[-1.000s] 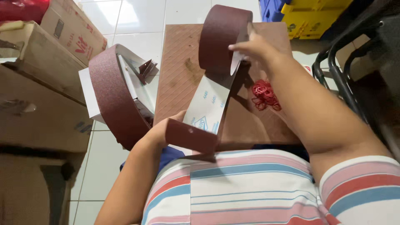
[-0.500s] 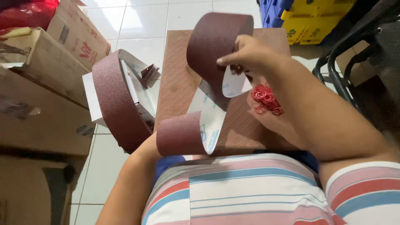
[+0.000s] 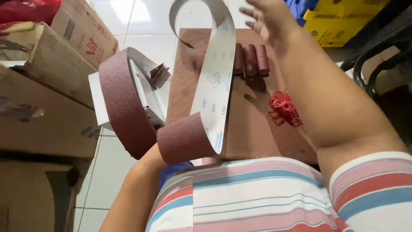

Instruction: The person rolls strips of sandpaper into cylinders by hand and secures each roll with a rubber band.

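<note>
A long sandpaper belt [image 3: 214,81], maroon on the grit side and white on the back, arches up over a brown board [image 3: 257,133] on my lap. Its lower fold [image 3: 184,139] covers my left hand [image 3: 153,155], which grips it; only the wrist shows. My right hand [image 3: 268,17] is raised at the top of the view with fingers spread, empty, just right of the belt's upper curl. Three small rolled maroon sandpaper pieces [image 3: 251,59] lie side by side on the board. A heap of red rubber bands [image 3: 283,107] sits beside my right forearm.
A second wide maroon belt loop [image 3: 122,103] stands to the left on white sheets, with small folded sandpaper pieces [image 3: 159,73] inside. Cardboard boxes [image 3: 43,111] line the left side. Yellow boxes [image 3: 343,17] and a black chair frame [image 3: 377,64] are at the right, over white floor tiles.
My right hand has let go of the belt's upper end and opened. The belt has sprung upward and uncurled, showing its white back and uncovering the three rolls.
</note>
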